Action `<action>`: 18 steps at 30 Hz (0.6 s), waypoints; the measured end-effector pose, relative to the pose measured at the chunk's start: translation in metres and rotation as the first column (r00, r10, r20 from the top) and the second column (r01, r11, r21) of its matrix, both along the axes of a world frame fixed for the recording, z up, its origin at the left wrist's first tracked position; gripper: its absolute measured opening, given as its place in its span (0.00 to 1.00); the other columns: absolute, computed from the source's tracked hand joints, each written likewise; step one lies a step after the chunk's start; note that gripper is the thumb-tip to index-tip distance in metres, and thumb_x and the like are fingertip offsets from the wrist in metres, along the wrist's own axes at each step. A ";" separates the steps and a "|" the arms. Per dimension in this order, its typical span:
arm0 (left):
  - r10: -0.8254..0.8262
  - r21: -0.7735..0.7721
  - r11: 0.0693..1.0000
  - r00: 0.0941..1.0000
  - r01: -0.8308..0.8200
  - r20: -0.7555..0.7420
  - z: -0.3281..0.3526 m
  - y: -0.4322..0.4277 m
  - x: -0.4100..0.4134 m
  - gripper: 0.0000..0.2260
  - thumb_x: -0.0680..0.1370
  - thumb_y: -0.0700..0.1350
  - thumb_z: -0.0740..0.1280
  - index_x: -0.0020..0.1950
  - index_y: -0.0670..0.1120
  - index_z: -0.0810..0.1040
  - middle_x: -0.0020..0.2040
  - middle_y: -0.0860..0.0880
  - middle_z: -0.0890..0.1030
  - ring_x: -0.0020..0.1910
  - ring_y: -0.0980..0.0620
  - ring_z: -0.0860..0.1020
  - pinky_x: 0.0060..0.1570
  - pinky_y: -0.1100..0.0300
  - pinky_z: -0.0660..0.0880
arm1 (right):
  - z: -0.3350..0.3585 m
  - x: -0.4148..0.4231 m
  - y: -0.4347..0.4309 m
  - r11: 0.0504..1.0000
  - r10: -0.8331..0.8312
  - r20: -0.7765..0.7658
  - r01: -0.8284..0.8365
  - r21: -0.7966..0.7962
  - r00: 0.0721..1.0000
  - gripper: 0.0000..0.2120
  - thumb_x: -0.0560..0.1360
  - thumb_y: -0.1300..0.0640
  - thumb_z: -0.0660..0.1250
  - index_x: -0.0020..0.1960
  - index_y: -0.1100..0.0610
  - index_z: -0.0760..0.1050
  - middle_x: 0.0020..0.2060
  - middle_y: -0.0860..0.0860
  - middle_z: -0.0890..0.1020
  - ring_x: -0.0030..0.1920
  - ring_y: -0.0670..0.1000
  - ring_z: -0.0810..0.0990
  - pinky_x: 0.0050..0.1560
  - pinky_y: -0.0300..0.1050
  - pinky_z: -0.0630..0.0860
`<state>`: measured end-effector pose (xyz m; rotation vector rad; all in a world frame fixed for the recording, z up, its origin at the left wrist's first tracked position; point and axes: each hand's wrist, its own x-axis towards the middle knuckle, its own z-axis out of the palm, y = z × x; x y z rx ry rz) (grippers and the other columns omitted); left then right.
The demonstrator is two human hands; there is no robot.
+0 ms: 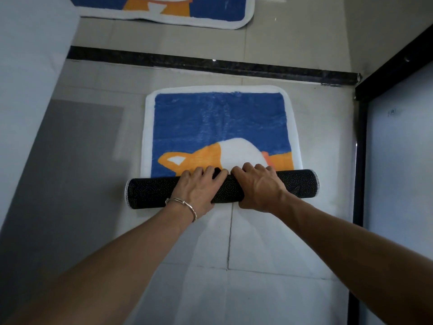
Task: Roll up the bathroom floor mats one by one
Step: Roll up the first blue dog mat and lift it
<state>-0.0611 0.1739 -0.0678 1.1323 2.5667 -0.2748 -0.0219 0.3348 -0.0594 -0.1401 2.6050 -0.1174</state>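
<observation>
Both my forearms are reaching in from the bottom of the frame over the pale tiled floor (257,242). A thin metal bangle (185,205) is sitting on my left wrist.

At frame centre my left hand (199,188) and right hand (260,186) are lying palms down, side by side and almost touching. The fingers of both hands are curling over the top of the roll (150,192), and both are gripping it.

The roll is the near end of the near mat (220,118), and it is lying across the frame on the floor. Its black dotted backing is facing out, and white stitched edging is showing at both ends.

The rest of the near mat is lying flat just beyond my fingertips. It is blue pile with a white border, and an orange and white animal shape is showing partly, right against the roll.

Past the mat's far edge a dark strip (210,64) is crossing the floor from left to right.

Beyond that, at the top of the frame, the far mat (210,12) is lying flat in the same blue, orange and white, cut off by the top edge.

A dark frame (358,160) is running down the right side. A pale wall (30,66) is filling the upper left.
</observation>
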 end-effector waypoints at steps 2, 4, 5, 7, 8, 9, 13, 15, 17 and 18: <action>0.017 -0.011 1.000 0.999 -0.016 0.049 0.001 0.003 -0.005 0.28 0.72 0.49 0.69 0.68 0.50 0.61 0.57 0.47 0.72 0.53 0.45 0.74 0.46 0.52 0.71 | 0.001 0.002 0.000 1.000 -0.002 -0.018 0.002 0.001 1.000 0.23 0.69 0.49 0.68 0.60 0.53 0.65 0.52 0.53 0.74 0.50 0.55 0.75 0.52 0.50 0.69; 0.038 -0.019 0.999 0.986 -0.036 0.160 0.003 0.007 -0.013 0.26 0.71 0.49 0.70 0.66 0.51 0.63 0.55 0.47 0.73 0.52 0.45 0.75 0.43 0.53 0.70 | -0.002 0.009 0.000 0.999 0.019 -0.071 -0.016 0.047 0.997 0.26 0.69 0.49 0.68 0.64 0.52 0.63 0.55 0.53 0.73 0.52 0.56 0.74 0.55 0.51 0.69; 0.051 -0.023 0.999 0.973 -0.047 0.226 0.005 0.008 -0.017 0.26 0.70 0.49 0.70 0.65 0.51 0.64 0.54 0.48 0.74 0.51 0.46 0.76 0.41 0.54 0.69 | -0.003 0.012 0.000 0.996 0.035 -0.094 -0.027 0.079 0.995 0.28 0.69 0.49 0.68 0.66 0.52 0.62 0.56 0.53 0.73 0.53 0.56 0.74 0.57 0.52 0.68; 0.065 -0.031 0.998 0.949 -0.058 0.310 0.007 0.010 -0.020 0.26 0.69 0.49 0.71 0.63 0.51 0.65 0.53 0.49 0.76 0.49 0.47 0.76 0.39 0.56 0.68 | -0.005 0.017 -0.001 0.991 0.064 -0.124 -0.049 0.122 0.990 0.30 0.70 0.50 0.67 0.68 0.52 0.61 0.57 0.53 0.73 0.55 0.57 0.74 0.58 0.53 0.68; 0.069 -0.028 0.998 0.948 -0.063 0.311 0.008 0.009 -0.018 0.26 0.69 0.50 0.71 0.64 0.51 0.65 0.53 0.49 0.75 0.50 0.47 0.76 0.39 0.56 0.68 | -0.005 0.017 -0.002 0.991 0.068 -0.128 -0.052 0.127 0.989 0.28 0.70 0.50 0.67 0.66 0.52 0.61 0.57 0.53 0.73 0.54 0.56 0.74 0.57 0.53 0.69; 0.069 -0.018 0.998 0.956 -0.067 0.285 0.008 0.008 -0.015 0.27 0.69 0.50 0.71 0.64 0.51 0.65 0.53 0.49 0.75 0.50 0.47 0.76 0.40 0.55 0.68 | -0.005 0.017 -0.002 0.991 0.063 -0.116 -0.049 0.121 0.991 0.26 0.70 0.51 0.67 0.65 0.52 0.62 0.55 0.53 0.73 0.53 0.56 0.74 0.56 0.53 0.69; 0.013 0.011 1.000 1.000 -0.013 0.006 0.000 0.002 0.004 0.29 0.71 0.50 0.70 0.67 0.50 0.60 0.57 0.48 0.72 0.53 0.46 0.74 0.47 0.52 0.71 | -0.001 0.004 0.000 0.998 0.022 -0.040 -0.019 0.063 0.999 0.23 0.68 0.48 0.69 0.59 0.52 0.65 0.52 0.53 0.73 0.51 0.56 0.75 0.57 0.55 0.68; 0.008 0.007 1.000 0.998 -0.008 -0.055 -0.002 0.001 0.004 0.28 0.71 0.51 0.70 0.66 0.49 0.61 0.56 0.47 0.72 0.52 0.46 0.74 0.47 0.51 0.71 | -0.001 0.001 0.001 0.999 0.011 -0.021 -0.010 0.041 1.000 0.23 0.68 0.47 0.69 0.59 0.52 0.65 0.51 0.52 0.74 0.51 0.56 0.75 0.62 0.58 0.67; 0.023 0.009 1.000 0.999 -0.024 0.028 -0.002 0.004 -0.003 0.24 0.71 0.50 0.70 0.63 0.49 0.64 0.54 0.47 0.73 0.51 0.46 0.75 0.44 0.52 0.70 | -0.002 0.003 0.001 0.999 0.020 -0.062 -0.017 0.048 0.998 0.24 0.67 0.47 0.69 0.59 0.53 0.65 0.51 0.52 0.74 0.51 0.56 0.75 0.61 0.57 0.68; 0.037 0.010 0.999 0.994 -0.039 0.101 -0.001 0.006 -0.009 0.23 0.71 0.50 0.70 0.61 0.49 0.65 0.53 0.48 0.74 0.50 0.46 0.75 0.42 0.53 0.68 | -0.003 0.006 0.001 0.996 0.045 -0.101 -0.038 0.079 0.994 0.26 0.66 0.48 0.71 0.59 0.53 0.66 0.51 0.53 0.75 0.50 0.56 0.75 0.59 0.57 0.69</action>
